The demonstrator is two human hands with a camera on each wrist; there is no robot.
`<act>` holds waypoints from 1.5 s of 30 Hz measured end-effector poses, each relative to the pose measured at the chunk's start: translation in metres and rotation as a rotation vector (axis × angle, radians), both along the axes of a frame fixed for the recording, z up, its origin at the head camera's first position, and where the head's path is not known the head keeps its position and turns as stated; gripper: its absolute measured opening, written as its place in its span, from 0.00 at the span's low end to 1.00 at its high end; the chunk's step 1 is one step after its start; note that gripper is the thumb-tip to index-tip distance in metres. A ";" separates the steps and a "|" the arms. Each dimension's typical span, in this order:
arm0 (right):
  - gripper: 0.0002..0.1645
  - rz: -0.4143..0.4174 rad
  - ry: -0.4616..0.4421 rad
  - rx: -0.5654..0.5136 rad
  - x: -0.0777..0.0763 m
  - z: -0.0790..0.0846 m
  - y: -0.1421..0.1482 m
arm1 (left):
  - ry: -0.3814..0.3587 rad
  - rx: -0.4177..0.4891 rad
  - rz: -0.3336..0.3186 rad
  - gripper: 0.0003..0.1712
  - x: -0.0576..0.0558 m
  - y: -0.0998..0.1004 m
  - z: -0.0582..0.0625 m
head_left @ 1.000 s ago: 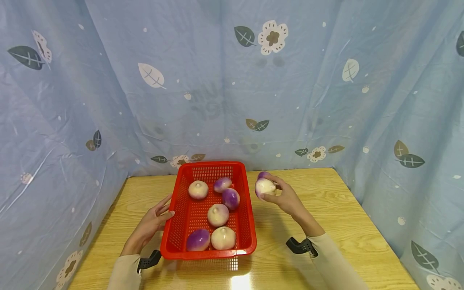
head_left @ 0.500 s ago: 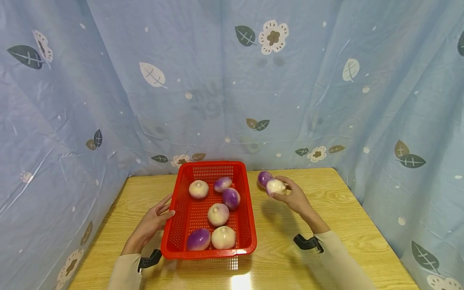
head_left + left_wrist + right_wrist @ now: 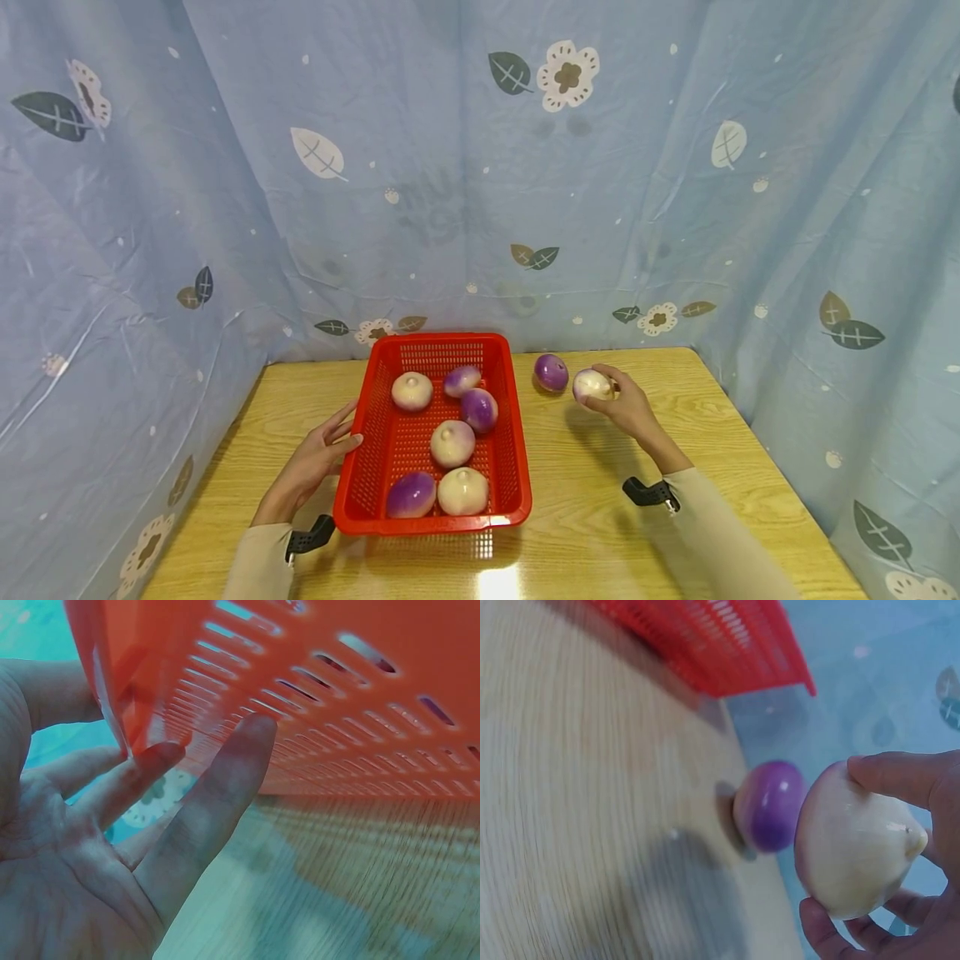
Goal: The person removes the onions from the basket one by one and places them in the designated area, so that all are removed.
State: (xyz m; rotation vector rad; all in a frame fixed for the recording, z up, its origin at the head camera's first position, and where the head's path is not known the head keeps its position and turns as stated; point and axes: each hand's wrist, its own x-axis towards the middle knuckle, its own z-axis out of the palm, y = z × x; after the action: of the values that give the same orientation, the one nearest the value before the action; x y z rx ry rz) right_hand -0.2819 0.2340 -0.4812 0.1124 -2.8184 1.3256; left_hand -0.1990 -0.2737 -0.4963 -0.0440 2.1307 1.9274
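One table (image 3: 581,525), probably wooden, amid curtains (image 3: 450,142)

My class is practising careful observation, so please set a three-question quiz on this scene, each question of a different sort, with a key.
1. How many glossy, round, purple-and-white turnip-like vegetables lie inside the red, rectangular plastic basket?
2. True or false: both hands hold vegetables.
3. Where is the unheld vegetable outside the basket? A: left of it; B: on the yellowish wood-grain table, right of it; C: on its rim.

Key: 1. Six. 2. False; only the right hand holds a vegetable; the left hand touches the basket. 3. B.
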 end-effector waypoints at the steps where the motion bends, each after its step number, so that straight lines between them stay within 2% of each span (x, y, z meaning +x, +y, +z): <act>1: 0.42 -0.001 0.006 0.008 -0.002 -0.001 0.001 | 0.001 -0.001 -0.002 0.41 0.000 0.000 0.001; 11: 0.43 -0.017 0.001 0.048 -0.023 -0.016 0.011 | 0.001 0.003 -0.005 0.41 0.001 0.001 0.002; 17: 0.43 -0.024 0.003 0.080 -0.034 -0.019 0.015 | -0.002 0.004 -0.004 0.41 0.000 0.000 0.001; 29: 0.43 -0.031 -0.015 0.062 -0.055 -0.028 0.013 | -0.005 0.012 0.006 0.40 0.001 0.001 0.002; 38: 0.42 -0.013 -0.005 0.120 -0.066 -0.035 0.010 | -0.009 0.004 0.000 0.41 0.003 0.002 0.004; 45: 0.42 -0.031 -0.006 0.095 -0.071 -0.042 0.008 | -0.011 -0.001 0.000 0.42 0.003 0.003 0.004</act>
State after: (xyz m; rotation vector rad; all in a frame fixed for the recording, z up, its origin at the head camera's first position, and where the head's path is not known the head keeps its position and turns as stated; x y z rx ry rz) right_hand -0.3530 0.2422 -0.5229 0.0660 -2.8755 1.1881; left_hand -0.1956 -0.2709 -0.4923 -0.0544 2.1252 1.9215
